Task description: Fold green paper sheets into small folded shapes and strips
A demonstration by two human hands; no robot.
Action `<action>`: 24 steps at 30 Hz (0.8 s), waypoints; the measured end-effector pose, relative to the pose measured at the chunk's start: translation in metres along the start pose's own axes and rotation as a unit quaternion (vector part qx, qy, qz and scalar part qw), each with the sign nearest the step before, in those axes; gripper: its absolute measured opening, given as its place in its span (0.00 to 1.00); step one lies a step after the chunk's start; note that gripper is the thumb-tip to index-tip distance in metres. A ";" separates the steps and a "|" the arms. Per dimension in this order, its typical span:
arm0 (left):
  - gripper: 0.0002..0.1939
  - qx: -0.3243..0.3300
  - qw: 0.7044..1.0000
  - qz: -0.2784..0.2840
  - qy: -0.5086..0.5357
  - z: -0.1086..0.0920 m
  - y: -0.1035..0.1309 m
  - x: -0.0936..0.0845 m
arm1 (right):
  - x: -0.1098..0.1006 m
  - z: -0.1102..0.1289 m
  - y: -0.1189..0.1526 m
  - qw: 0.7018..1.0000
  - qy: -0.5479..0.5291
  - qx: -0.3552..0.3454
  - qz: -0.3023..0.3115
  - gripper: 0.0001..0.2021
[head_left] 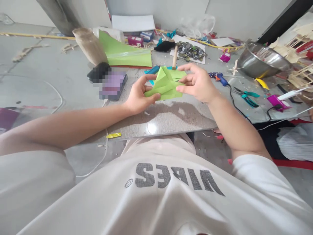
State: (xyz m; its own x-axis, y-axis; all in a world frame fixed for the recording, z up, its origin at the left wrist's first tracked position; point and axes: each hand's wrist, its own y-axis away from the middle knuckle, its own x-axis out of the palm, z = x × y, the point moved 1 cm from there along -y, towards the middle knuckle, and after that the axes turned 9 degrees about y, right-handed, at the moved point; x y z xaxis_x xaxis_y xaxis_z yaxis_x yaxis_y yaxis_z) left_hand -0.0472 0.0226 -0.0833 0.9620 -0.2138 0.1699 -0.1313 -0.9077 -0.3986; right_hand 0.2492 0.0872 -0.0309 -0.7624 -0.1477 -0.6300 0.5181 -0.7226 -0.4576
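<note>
A folded sheet of green paper [167,86] is held up over the near part of the grey work surface, with a raised triangular fold in its middle. My left hand [141,94] pinches its left end, thumb on top. At the right end, my right hand [197,83] grips the paper between thumb and fingers. Behind the folded paper a wooden stick [175,57] and blue pieces partly show. Farther back on the left lies a larger green sheet [127,55].
A purple-screened phone [113,85] rests left of my hands. Rightward are a blue glue gun [218,78], teal-handled pliers [249,98] and a steel bowl [262,60]. Bottle caps [190,50] are heaped at the back. A yellow strip [113,135] lies at the front edge.
</note>
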 end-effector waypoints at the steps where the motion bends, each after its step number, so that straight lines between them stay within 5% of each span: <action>1: 0.36 0.008 1.000 -0.025 -0.004 0.004 -0.002 -0.003 | 0.004 -0.007 -0.009 0.999 -0.030 0.005 0.015 0.37; 5: 0.32 0.032 0.993 -0.113 -0.028 0.015 -0.008 -0.013 | 0.020 -0.024 -0.024 0.995 -0.100 0.001 -0.011 0.36; 10: 0.21 -0.012 0.987 -0.159 -0.019 0.016 -0.012 -0.011 | 0.037 -0.048 -0.021 0.990 -0.127 0.010 -0.063 0.35; 17: 0.13 -0.039 0.984 -0.168 -0.031 0.009 -0.014 -0.003 | 0.056 -0.048 -0.019 0.992 -0.110 0.023 -0.050 0.32; 24: 0.20 -0.008 0.992 -0.104 -0.071 0.020 -0.011 -0.016 | 0.064 -0.032 -0.014 0.990 -0.139 0.005 -0.036 0.32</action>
State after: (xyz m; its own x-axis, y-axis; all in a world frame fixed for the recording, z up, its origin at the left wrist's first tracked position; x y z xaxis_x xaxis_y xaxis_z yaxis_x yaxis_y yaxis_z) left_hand -0.0563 0.0434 -0.1001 0.9924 0.0310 0.1187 0.0715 -0.9324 -0.3542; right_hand 0.2057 0.1092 -0.0845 -0.8754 -0.2749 -0.3975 0.4553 -0.7451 -0.4874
